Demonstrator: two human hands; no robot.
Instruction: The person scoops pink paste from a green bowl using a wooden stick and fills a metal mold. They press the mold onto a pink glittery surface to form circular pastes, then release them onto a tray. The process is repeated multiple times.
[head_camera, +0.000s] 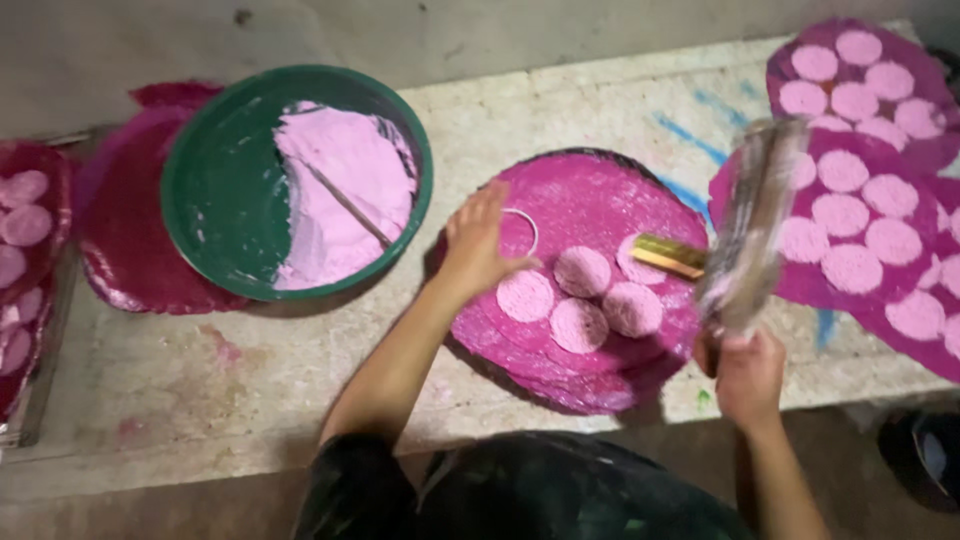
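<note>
A round magenta sheet (600, 205) lies on the stone slab, with several pale pink powder discs (580, 325) on it. My left hand (476, 245) rests at the sheet's left part and holds a thin white ring (528, 222) flat against it. My right hand (748, 375) grips the handle of a blurred, plastic-wrapped brush or scoop (752, 215), raised over the sheet's right edge. Under it a small yellow-green tool (668, 256) lies on the sheet.
A green basin (215, 190) half full of pink powder with a thin stick stands at the left on another magenta sheet (125, 225). Finished sheets with pink discs lie at the right (870, 210) and far left (25, 215). The slab's front edge runs below.
</note>
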